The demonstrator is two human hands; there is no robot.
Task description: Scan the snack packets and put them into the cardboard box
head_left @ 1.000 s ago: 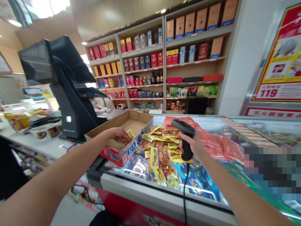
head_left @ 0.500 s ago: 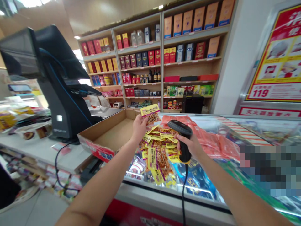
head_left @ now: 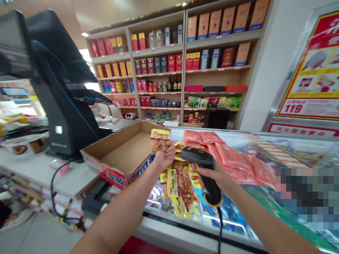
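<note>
Pinching a yellow snack packet [head_left: 160, 141] upright, the left hand [head_left: 165, 157] sits just beside an open cardboard box [head_left: 111, 174], while the right hand [head_left: 212, 174] wraps around a corded barcode scanner [head_left: 197, 156]. Below both hands, more yellow packets [head_left: 182, 187] lie heaped on the freezer lid [head_left: 227, 220], with pink packets [head_left: 233, 155] beyond the right hand.

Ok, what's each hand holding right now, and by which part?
The left hand grips a yellow-topped snack packet by its lower end, with the header sticking up. The right hand holds a black corded barcode scanner by its handle.
</note>
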